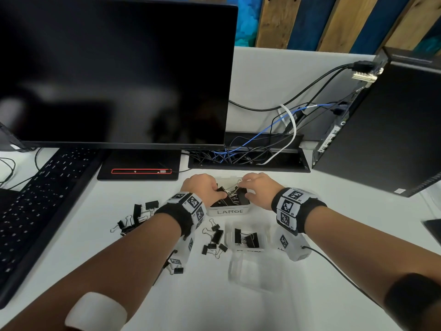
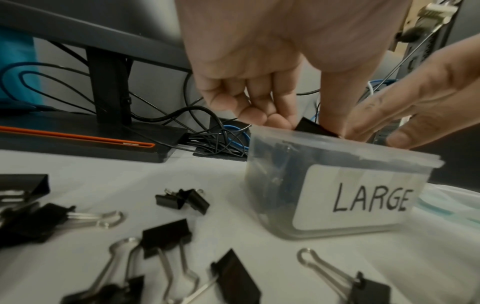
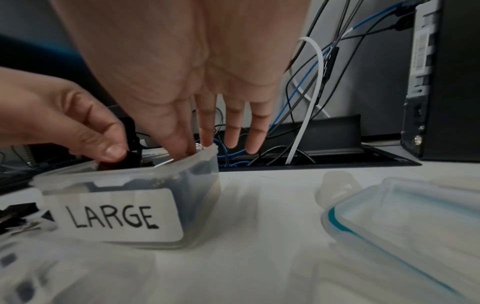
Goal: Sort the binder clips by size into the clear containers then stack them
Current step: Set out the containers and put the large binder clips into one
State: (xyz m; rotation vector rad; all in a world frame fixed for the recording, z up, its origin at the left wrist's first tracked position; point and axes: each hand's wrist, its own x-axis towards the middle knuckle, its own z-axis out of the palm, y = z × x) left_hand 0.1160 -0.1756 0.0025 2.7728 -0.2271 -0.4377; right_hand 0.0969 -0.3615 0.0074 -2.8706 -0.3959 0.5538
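A clear container labelled LARGE point(image 1: 229, 211) stands mid-table, holding several big black binder clips. Both hands are over it. My left hand point(image 1: 220, 193) pinches a large black clip point(image 2: 315, 127) at the container's point(image 2: 350, 201) rim, thumb against curled fingers. My right hand point(image 1: 242, 183) reaches in from the right and pinches the clip's silver wire handle point(image 1: 232, 187) between thumb and forefinger. In the right wrist view its other fingers point(image 3: 255, 131) hang straight behind the container point(image 3: 116, 216). A second container point(image 1: 248, 238) nearer me holds a few medium clips.
Loose clips of mixed sizes lie left of the containers point(image 1: 138, 216) and under my left wrist point(image 1: 214, 240). An empty clear container point(image 1: 253, 271) sits nearest me. A teal-sealed lid point(image 3: 402, 216) lies to the right. Monitor, keyboard point(image 1: 43, 199), cable tray and computer tower point(image 1: 381, 127) border the table.
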